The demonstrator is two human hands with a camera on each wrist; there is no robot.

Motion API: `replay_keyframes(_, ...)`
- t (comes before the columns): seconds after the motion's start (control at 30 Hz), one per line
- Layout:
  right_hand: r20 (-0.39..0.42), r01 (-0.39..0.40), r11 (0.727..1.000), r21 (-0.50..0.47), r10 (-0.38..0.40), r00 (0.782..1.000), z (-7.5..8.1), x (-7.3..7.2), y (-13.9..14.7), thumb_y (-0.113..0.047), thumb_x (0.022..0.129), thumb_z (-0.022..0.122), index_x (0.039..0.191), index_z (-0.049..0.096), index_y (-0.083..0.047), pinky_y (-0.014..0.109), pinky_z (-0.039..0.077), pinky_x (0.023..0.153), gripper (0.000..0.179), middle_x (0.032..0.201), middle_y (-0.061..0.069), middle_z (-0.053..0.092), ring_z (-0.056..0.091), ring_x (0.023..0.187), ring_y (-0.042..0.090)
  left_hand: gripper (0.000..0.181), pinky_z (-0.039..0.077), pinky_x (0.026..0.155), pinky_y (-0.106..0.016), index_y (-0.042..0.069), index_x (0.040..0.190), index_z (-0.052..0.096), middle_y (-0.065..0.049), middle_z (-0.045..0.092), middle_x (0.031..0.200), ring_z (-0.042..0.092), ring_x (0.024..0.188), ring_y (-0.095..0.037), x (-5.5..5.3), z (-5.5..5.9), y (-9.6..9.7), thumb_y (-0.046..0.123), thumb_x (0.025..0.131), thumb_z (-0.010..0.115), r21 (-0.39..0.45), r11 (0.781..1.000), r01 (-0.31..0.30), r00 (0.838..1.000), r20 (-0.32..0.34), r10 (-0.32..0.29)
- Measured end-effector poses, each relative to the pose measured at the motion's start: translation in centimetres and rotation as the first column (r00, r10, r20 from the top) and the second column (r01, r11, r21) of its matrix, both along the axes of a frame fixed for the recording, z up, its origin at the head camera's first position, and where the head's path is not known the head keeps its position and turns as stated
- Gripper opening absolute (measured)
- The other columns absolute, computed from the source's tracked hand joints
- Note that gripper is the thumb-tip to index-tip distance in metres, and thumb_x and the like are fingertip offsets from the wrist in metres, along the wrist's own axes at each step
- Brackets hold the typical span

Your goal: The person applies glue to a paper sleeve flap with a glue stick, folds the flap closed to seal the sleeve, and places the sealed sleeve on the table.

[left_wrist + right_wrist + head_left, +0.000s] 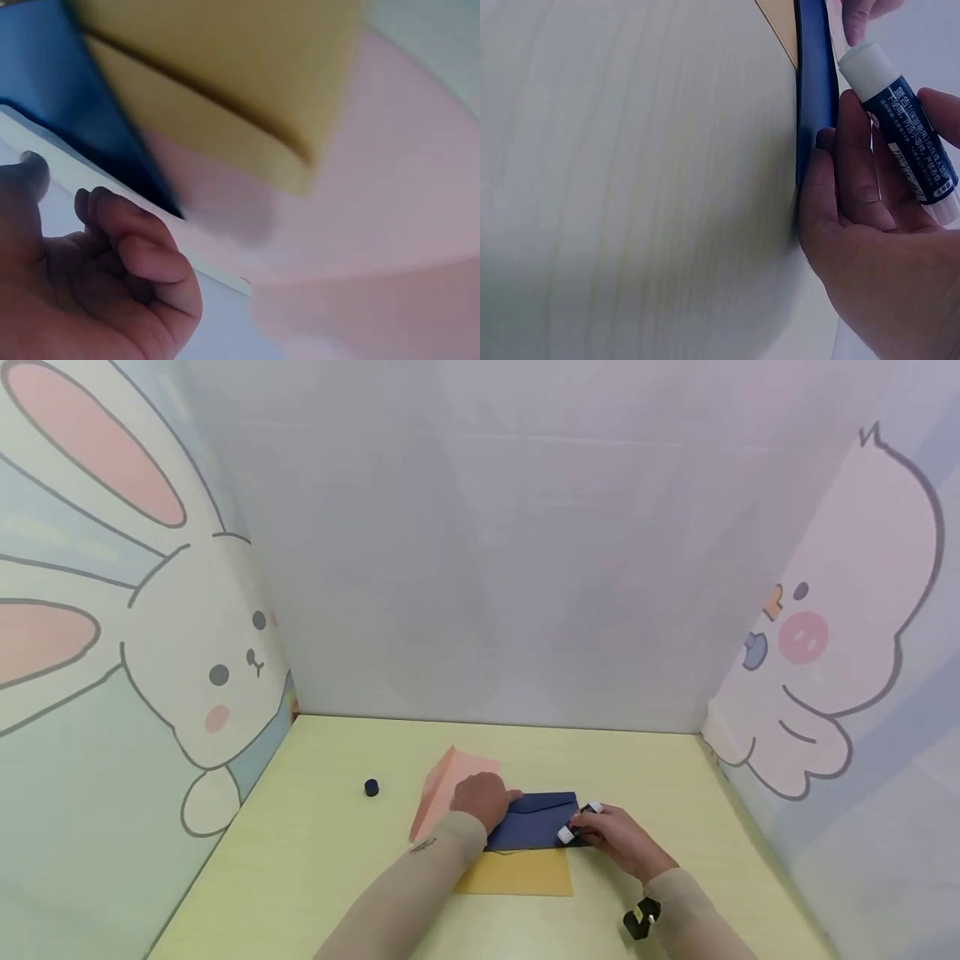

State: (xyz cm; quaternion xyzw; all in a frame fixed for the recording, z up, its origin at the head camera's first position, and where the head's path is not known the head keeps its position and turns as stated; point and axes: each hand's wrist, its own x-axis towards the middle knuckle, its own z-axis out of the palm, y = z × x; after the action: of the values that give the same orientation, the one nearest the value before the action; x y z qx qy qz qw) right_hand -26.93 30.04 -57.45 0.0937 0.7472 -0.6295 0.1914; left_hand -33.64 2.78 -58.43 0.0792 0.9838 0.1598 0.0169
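A dark blue envelope lies over a yellow envelope and the edge of a pink one, its flap side up in the head view. My left hand rests at its left end, the thumb reaching onto the flap; in the left wrist view the other fingers curl loosely around nothing. In my right hand is a glue stick, pinched between thumb and fingers, its white end tilted over the right part of the blue envelope. Whether its tip touches the paper I cannot tell.
A small dark cap sits on the pale yellow wood-grain table, left of the envelopes. Grey and cartoon-printed walls enclose the table at the back and both sides. A black device is at the right wrist.
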Motion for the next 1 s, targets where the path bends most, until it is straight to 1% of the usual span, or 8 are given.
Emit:
replay_keyframes(0.1,-0.001,-0.004,1.0,0.001,0.004,1.0,0.1,0.0,0.2,-0.024,0.115,0.074,0.135,0.076,0.009,0.025,0.064,0.098,0.038,0.128,0.007,0.076,0.071,0.111,0.016,0.081,0.038,0.051,-0.033,0.021,0.055,0.044,0.004,0.036,0.053,0.051,0.05,-0.018,0.3,0.6,1.7,0.074,0.105,0.078,-0.026,0.999,0.02,1.0,0.02,-0.019)
replay_keyframes(0.2,-0.004,-0.007,1.0,-0.006,0.007,1.0,0.0,-0.1,0.2,-0.023,0.115,0.073,0.135,0.077,0.009,0.024,0.064,0.098,0.037,0.126,0.006,0.076,0.071,0.111,0.015,0.084,0.038,0.051,-0.033,0.02,0.055,0.041,0.004,0.036,0.052,0.052,0.05,-0.018,0.6,0.6,3.1,0.08,0.102,0.077,-0.079,0.996,0.03,0.999,-0.01,-0.031)
replay_keyframes(0.33,-0.005,0.0,1.0,-0.011,0.0,1.0,-0.1,-0.2,0.0,-0.023,0.115,0.072,0.133,0.077,0.008,0.025,0.063,0.099,0.036,0.126,0.006,0.075,0.07,0.111,0.015,0.081,0.048,0.059,-0.034,0.019,0.057,0.05,0.001,0.05,0.057,0.06,0.059,-0.02,0.6,0.3,4.7,0.081,0.102,0.077,-0.12,0.993,0.015,0.998,-0.058,-0.023)
replay_keyframes(0.47,0.004,0.016,1.0,-0.005,-0.016,1.0,-0.1,-0.1,-0.1,-0.023,0.115,0.074,0.131,0.077,0.006,0.028,0.063,0.099,0.034,0.125,0.006,0.075,0.07,0.11,0.016,0.075,0.062,0.077,-0.037,0.017,0.062,0.063,-0.002,0.067,0.067,0.069,0.074,-0.022,0.3,-0.2,6.1,0.079,0.102,0.079,-0.107,0.994,0.01,0.998,-0.061,-0.017)
replay_keyframes(0.57,0.007,0.017,1.0,-0.001,-0.017,1.0,-0.2,-0.1,-0.2,-0.023,0.114,0.074,0.13,0.077,0.005,0.029,0.063,0.1,0.032,0.125,0.005,0.075,0.07,0.11,0.017,0.072,0.065,0.084,-0.039,0.017,0.066,0.069,-0.003,0.072,0.072,0.072,0.079,-0.024,0.1,-1.0,6.9,0.078,0.102,0.079,-0.11,0.994,0.018,0.998,-0.061,-0.025)
replay_keyframes(0.8,0.015,0.032,0.999,0.004,-0.032,0.999,0.3,-0.1,-0.5,-0.022,0.112,0.075,0.127,0.076,0.004,0.03,0.063,0.1,0.03,0.123,0.006,0.075,0.069,0.11,0.019,0.073,0.065,0.085,-0.038,0.017,0.066,0.072,-0.003,0.071,0.069,0.074,0.079,-0.021,0.0,-2.5,7.2,0.081,0.101,0.076,-0.201,0.979,0.026,0.98,-0.19,-0.065)
replay_keyframes(0.9,0.025,0.052,0.999,0.01,-0.052,0.998,0.4,-0.2,-0.6,-0.022,0.11,0.077,0.126,0.075,0.003,0.03,0.063,0.099,0.03,0.123,0.008,0.075,0.069,0.111,0.02,0.071,0.067,0.082,-0.038,0.016,0.07,0.077,-0.003,0.074,0.074,0.075,0.082,-0.021,0.1,-2.6,6.7,0.08,0.101,0.075,-0.196,0.981,0.01,0.98,-0.194,-0.049)
replay_keyframes(1.0,0.033,0.057,0.998,0.017,-0.058,0.998,0.5,-0.2,-0.5,-0.022,0.111,0.076,0.127,0.077,0.004,0.029,0.062,0.099,0.03,0.125,0.009,0.075,0.069,0.112,0.02,0.068,0.068,0.079,-0.04,0.015,0.075,0.08,-0.007,0.074,0.08,0.074,0.084,-0.025,0.0,-2.6,6.0,0.078,0.101,0.077,-0.16,0.987,0.001,0.988,-0.155,-0.026)
